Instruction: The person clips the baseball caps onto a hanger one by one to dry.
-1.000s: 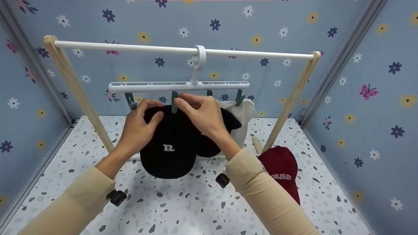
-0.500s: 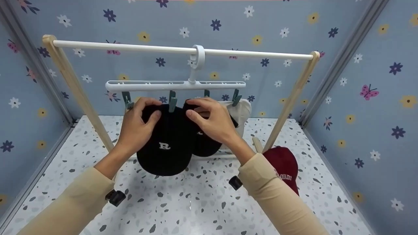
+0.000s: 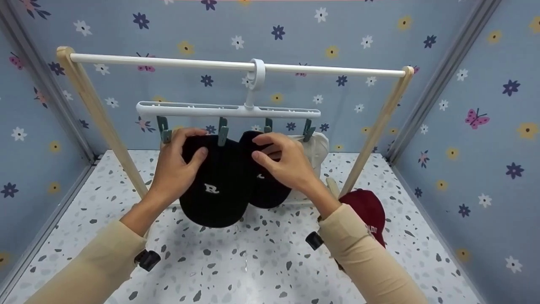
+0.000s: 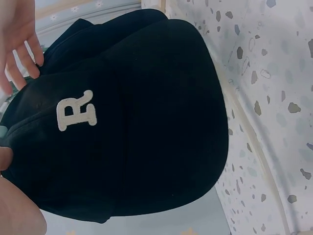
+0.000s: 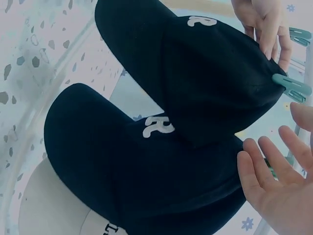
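Note:
A black cap with a white R hangs by its rim from a green clip on the white hanger. My left hand holds this cap's upper left side, thumb on the front and fingers behind. To the right, my right hand has relaxed, spread fingers and no thing in its grasp. It is in front of a second black cap, also lettered; in the right wrist view its fingertips lie at that cap's edge. Further right hangs a white cap.
A dark red cap lies on the speckled floor at the right. The hanger hooks over the white rod of a wooden rack. Another green clip hangs at the hanger's left end. Flower-patterned walls stand around.
The right hand has let go of the clip above the front black cap and moved right. That clip now grips the cap by itself. The left hand has stayed on the cap.

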A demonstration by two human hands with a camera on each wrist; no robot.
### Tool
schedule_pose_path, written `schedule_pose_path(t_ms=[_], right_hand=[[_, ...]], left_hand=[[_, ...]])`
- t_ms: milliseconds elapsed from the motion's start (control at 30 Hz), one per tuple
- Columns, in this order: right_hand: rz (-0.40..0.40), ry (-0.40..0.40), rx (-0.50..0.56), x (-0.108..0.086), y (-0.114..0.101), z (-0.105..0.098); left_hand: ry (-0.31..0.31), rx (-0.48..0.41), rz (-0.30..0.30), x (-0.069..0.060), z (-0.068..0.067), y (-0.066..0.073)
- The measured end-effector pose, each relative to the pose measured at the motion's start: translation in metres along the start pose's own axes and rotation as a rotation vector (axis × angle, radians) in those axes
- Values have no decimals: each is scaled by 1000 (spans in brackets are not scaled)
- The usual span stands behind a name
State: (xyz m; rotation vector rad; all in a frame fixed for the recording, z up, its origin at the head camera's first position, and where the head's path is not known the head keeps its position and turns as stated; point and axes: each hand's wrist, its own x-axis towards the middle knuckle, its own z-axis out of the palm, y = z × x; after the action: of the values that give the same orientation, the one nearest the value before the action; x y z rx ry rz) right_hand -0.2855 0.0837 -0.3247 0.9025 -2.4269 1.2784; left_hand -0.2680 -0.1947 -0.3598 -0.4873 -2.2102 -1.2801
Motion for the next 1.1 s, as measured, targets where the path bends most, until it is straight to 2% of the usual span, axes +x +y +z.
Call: schedule_pose_path(t_ms=[133,367,533,733,800,933,1033,1100], right_hand=[[6,14,-1,-3,5,-4],[22,14,4,-9,11,-11],[49,20,-13,-14,17,-19],[63,24,-15,-21,27,-27],[67,28,-21,-24,29,-30],[78,31,-30,-29,35,-36],[87,31,-32,-34,39,-42],[92,36,-33,-37,43,-46]], left_hand=[[-5,8,7,-6,0,-4],[15,13,-19,-22,1,-9],[67,29,25,-35,7,-12],[129,40,35,-44,10,-8],[143,55,66,-46,11,-5],[155,76,178,-51,16,2],[137,74,249,-53,20,8],[111,66,273,-53,22,13]])
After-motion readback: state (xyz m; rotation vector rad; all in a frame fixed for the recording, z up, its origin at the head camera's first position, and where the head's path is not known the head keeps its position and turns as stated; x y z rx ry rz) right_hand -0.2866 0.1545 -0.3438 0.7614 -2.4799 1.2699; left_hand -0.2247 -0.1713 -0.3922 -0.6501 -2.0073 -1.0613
